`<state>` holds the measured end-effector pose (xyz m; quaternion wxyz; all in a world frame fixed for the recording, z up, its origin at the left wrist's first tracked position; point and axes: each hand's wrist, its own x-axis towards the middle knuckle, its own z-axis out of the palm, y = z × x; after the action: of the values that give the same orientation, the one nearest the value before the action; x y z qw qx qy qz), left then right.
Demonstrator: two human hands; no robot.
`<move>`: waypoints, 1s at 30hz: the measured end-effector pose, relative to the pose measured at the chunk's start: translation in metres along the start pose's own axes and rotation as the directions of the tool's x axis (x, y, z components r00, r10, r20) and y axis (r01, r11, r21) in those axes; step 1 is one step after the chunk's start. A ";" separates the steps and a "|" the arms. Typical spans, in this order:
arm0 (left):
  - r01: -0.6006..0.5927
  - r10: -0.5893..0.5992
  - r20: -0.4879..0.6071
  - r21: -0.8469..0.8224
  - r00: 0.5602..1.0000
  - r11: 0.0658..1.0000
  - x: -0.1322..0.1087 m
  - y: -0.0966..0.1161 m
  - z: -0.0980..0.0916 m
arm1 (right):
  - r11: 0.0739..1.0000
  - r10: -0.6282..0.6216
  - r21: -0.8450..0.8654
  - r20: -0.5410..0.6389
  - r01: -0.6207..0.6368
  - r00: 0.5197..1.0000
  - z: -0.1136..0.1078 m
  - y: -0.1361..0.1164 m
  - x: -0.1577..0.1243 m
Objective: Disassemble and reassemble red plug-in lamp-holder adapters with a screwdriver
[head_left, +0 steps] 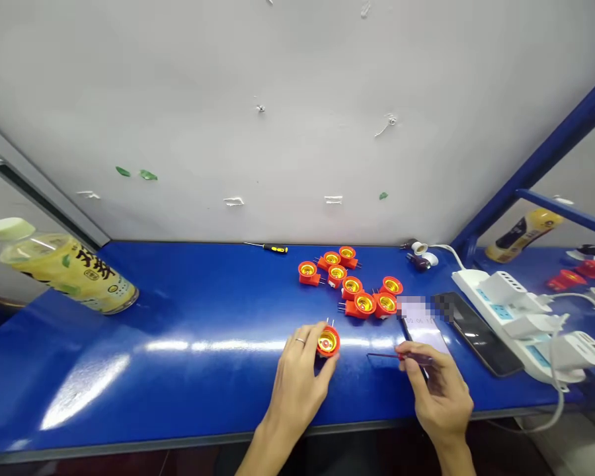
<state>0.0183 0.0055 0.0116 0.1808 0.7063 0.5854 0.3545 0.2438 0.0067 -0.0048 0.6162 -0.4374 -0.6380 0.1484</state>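
Observation:
Between its thumb and fingers, my left hand (301,378) grips a red lamp socket (328,341) with a gold-coloured threaded inside and plug pins at its back. The socket rests on or just above the blue table (188,383); I cannot tell which. My right hand (437,389) is closed around a small screwdriver (383,356), whose thin shaft points left toward the socket, apart from it. Several more red lamp sockets (365,304) lie in a loose group beyond my hands. Part of the screwdriver's handle is hidden by my fingers.
A lit phone (424,324) lies beside my right hand, a dark phone (486,337) next to it. Farther right stands a white power strip (518,317) with chargers and cables. A yellow drink bottle (74,268) stands left. Near the wall lies another screwdriver (274,248).

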 end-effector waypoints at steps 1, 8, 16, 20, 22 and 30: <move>-0.037 0.038 0.046 -0.020 0.998 0.999 -0.001 0.004 0.000 | 0.999 0.021 0.041 -0.039 -0.020 0.999 0.001 -0.003 0.000; -0.094 0.140 0.342 -0.148 0.929 0.984 -0.025 0.021 -0.005 | 0.923 0.165 0.373 -0.162 -0.094 0.973 -0.001 -0.046 0.005; -0.090 0.146 0.336 -0.178 0.931 0.980 -0.032 0.014 -0.001 | 0.844 0.174 0.480 0.175 -0.238 0.969 0.024 -0.063 0.007; -0.095 0.161 0.348 -0.197 0.924 0.976 -0.030 0.014 -0.005 | 0.858 0.162 0.453 0.212 -0.244 0.964 0.036 -0.050 -0.002; -0.103 0.168 0.344 -0.201 0.924 0.974 -0.031 0.015 -0.005 | 0.863 0.151 0.449 0.212 -0.233 0.966 0.039 -0.048 -0.004; -0.116 0.181 0.333 -0.207 0.926 0.972 -0.031 0.013 -0.004 | 0.885 0.091 0.430 0.216 -0.178 0.972 0.039 -0.053 -0.001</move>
<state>0.0226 -0.0278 0.0149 0.3186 0.7807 0.4536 0.2887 0.1877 -0.0104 0.0256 0.6246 -0.3116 -0.6106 0.3740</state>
